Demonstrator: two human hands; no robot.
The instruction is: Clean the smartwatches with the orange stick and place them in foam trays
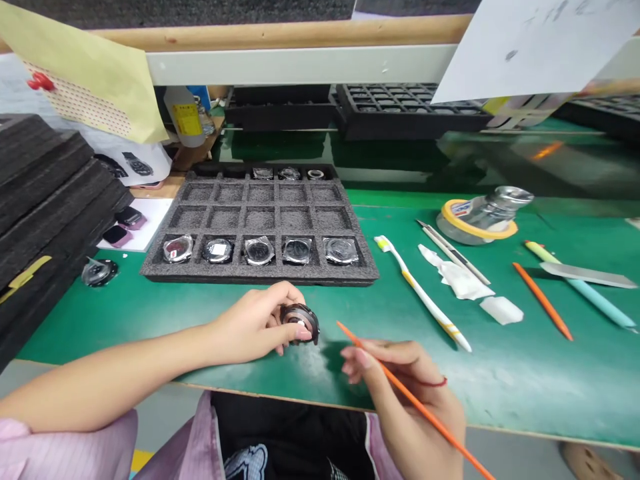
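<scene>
My left hand (260, 327) grips a dark watch case (306, 319) on edge just above the green bench, thumb across its open face. In my right hand (410, 387) is a thin orange stick (423, 408), held like a pen, its pointed tip apart from the watch case and to the right of it. Behind the hands lies a grey foam tray (260, 272) with square compartments. Its front row carries several film-covered watch heads (259, 251), and a few more parts sit in the back row.
At right lie a toothbrush (425, 293), white tissue (463, 279), tweezers (455, 253), a shorter orange stick (543, 301), a blade (590, 274) and a glass jar in a yellow-rimmed tub (475, 230). Stacked black foam trays (50, 200) stand left, beside a loose watch head (99, 272). A shelf bar (300, 65) crosses above.
</scene>
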